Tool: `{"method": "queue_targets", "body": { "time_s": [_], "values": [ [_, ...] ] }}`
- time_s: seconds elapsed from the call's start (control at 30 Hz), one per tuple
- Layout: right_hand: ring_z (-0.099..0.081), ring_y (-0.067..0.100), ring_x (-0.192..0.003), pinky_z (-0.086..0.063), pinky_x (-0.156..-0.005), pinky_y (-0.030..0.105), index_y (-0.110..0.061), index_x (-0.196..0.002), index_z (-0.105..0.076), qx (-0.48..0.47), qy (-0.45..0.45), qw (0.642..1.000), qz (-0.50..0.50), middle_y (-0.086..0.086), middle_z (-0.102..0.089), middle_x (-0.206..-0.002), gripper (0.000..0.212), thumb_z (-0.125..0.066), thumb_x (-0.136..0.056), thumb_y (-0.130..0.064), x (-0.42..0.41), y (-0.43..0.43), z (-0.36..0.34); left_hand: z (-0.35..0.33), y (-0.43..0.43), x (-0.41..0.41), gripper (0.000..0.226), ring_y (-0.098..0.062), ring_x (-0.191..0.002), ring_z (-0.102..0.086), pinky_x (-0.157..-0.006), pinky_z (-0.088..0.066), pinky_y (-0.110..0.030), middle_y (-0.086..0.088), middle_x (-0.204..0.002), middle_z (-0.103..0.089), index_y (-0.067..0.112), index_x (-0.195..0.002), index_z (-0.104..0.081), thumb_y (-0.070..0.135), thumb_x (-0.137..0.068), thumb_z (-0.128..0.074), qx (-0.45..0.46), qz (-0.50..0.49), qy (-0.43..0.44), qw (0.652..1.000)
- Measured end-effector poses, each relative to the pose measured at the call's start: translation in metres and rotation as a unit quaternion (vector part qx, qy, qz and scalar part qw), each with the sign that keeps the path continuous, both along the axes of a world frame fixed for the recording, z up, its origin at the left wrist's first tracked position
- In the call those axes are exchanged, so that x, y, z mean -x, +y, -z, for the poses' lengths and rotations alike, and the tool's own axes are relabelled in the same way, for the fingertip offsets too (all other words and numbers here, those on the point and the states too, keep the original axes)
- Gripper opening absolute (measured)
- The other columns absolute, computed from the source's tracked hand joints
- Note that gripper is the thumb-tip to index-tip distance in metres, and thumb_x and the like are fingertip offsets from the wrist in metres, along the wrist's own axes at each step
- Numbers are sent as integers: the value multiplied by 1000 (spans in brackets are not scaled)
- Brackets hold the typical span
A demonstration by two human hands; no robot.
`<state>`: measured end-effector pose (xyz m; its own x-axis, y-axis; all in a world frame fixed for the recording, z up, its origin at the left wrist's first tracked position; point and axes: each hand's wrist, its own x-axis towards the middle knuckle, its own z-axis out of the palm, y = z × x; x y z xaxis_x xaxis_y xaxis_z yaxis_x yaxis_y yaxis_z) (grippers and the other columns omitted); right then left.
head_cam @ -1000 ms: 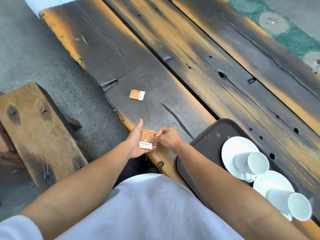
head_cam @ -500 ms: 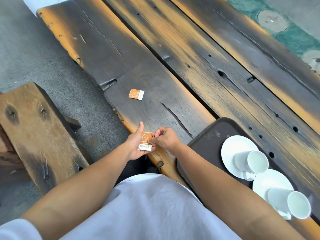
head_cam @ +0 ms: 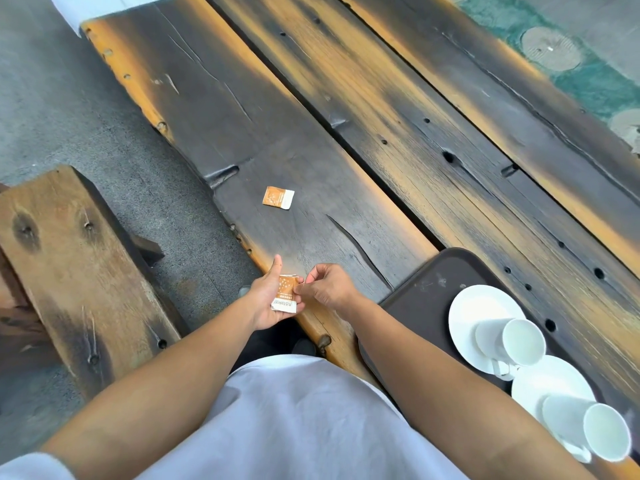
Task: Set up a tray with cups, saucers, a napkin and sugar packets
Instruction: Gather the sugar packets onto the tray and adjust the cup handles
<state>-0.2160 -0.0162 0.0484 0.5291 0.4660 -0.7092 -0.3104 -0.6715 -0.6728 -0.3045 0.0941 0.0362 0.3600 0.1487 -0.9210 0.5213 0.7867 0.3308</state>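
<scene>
Right fingertips [head_cam: 300, 288] pinch edge of sugar packet [head_cam: 286, 293]. Left hand [head_cam: 268, 304] cradles it on its fingers, thumb clear. Second packet [head_cam: 278, 197] lies beyond fingers on table [head_cam: 346, 140], untouched. Tray [head_cam: 415, 299], right of fingers, carries two saucers [head_cam: 478, 310] and two cups [head_cam: 512, 341] lying on sides. Likely left: both packets, napkin; no napkin seen on tray.

Near sugar packet [head_cam: 285, 295]: orange-brown with fine white dots; white band with dark print.
Far sugar packet [head_cam: 277, 197]: orange, with a white end.
Tray [head_cam: 420, 299]: plain dark brown.
Far saucer [head_cam: 471, 306], near saucer [head_cam: 540, 382]: plain white.
Far cup [head_cam: 509, 341], near cup [head_cam: 588, 429]: plain white.
Table [head_cam: 346, 98]: charred black-grey planks, streaked orange-yellow.
Bench [head_cam: 69, 254], left: mid-brown wood with dark knots.
Floor [head_cam: 52, 116]: speckled grey.
Shirt [head_cam: 294, 427]: pale lavender-grey.
</scene>
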Motion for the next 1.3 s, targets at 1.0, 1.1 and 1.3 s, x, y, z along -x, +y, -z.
{"method": "queue_targets", "body": {
  "time_s": [1.0,1.1,1.3],
  "values": [
    [-51,13,-64,-43,-64,26,-21,-74,-53,111,-49,992,-39,-2,-58,-72,25,-70,-86,-8,-91,138,26,25,129,-28,60,-16,-49,-59,-60,-59,-33,-3,-67,-68,9,-92,-67,66,-75,-68,35,-56,-10,998],
    [-57,19,-81,-49,-86,32,-17,-89,-56,116,-67,990,-41,3,-62,-88,16,-70,-87,-9,-99,153,27,25,141,-33,45,-15,-50,-60,-59,-59,-32,-2,-70,-68,10,-93,-68,52,-78,-75,31,-31,-24,999],
    [-61,25,-93,-50,-91,35,-19,-92,-55,129,-85,986,-62,8,-63,-96,17,-69,-86,-12,-105,187,29,23,170,-41,22,-14,-54,-61,-58,-59,-30,-1,-71,-69,11,-89,-69,33,-89,-72,32,-9,-19,999]
  ]
}}
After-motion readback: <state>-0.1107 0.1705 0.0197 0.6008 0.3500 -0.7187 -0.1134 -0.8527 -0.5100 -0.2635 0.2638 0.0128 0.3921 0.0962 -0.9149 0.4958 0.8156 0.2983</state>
